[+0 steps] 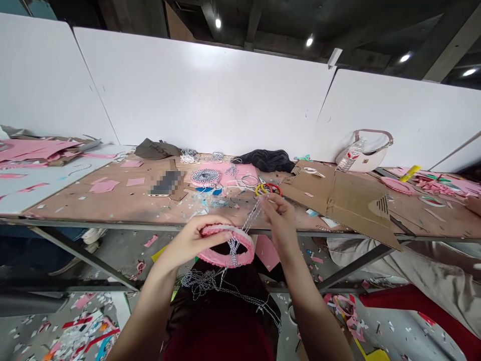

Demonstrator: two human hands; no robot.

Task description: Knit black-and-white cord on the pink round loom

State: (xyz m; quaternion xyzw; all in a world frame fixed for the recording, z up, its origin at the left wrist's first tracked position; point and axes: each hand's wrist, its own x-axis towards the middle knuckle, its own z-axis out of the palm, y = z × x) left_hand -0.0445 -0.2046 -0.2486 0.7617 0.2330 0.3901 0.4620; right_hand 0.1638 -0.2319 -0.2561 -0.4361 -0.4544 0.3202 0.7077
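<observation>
My left hand (pixel 201 239) grips the left side of a pink ring (pixel 246 253) with a ruffled edge, thumb across its top. Black-and-white cord (pixel 233 250) is wound around the ring and crosses its opening. To the upper right, my right hand (pixel 278 215) pinches strands of this cord, which stretch from the ring to my fingertips. More of the cord lies in a loose tangle (pixel 199 282) on my lap, trailing to the right. Just beyond my right fingertips, scissors (pixel 267 189) with yellow and red handles lie on the table.
On the table (pixel 124 205) lie a cord-wrapped ring (pixel 205 177), a phone (pixel 166 183), a dark cap (pixel 156 149), black cloth (pixel 267 160) and cardboard (pixel 349 200). A bag (pixel 370 155) and bottle (pixel 351 154) stand right. Another person's leg (pixel 413 265) is at right below the table.
</observation>
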